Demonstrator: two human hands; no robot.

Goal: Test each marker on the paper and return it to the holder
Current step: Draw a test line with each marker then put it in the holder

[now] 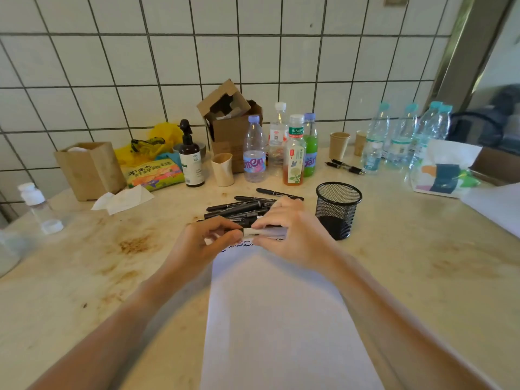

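Near the middle of the frame the left hand (206, 240) and the right hand (284, 232) meet over the top edge of the paper (275, 319). Both curl their fingers around one marker (253, 232) held level between them: the left pinches the dark end, the right grips the pale barrel. Whether the cap is on or coming off cannot be told. Just below the hands, a few dark scribbles sit on the paper's top edge. Directly above the hands lies a pile of black markers (242, 209) on the table (112, 277). Just right of the right hand stands the black mesh holder (337, 209), upright. Further up the frame, drink bottles (294, 153) and paper cups (339, 144) line the tiled wall.
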